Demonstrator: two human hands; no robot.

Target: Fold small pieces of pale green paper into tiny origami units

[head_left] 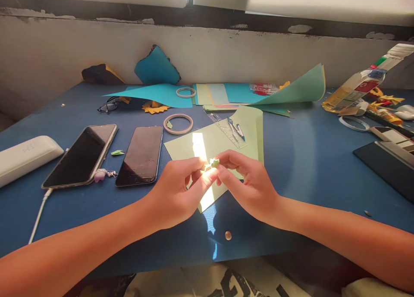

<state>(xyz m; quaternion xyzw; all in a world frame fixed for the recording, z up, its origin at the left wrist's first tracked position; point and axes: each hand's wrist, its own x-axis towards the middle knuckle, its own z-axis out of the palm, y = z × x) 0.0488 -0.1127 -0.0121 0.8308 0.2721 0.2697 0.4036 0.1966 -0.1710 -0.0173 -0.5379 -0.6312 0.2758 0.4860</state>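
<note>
Two hands, one tiny green paper piece

So both hands, left hand [183, 189] and right hand [249, 187], are pinching one small green paper piece [214, 163] between their fingertips, holding it up over one pale green sheet [184, 148]. One clear ruler [231, 135] is lying on that sheet. Two phones [80, 157] are sitting off to the left, two tape rolls [178, 124] are resting behind the hands, and one bottle [359, 83] is leaning at the far right.

Two hands [176, 193], two phones [139, 156], one bottle [357, 88], one white cable [39, 215]
</note>
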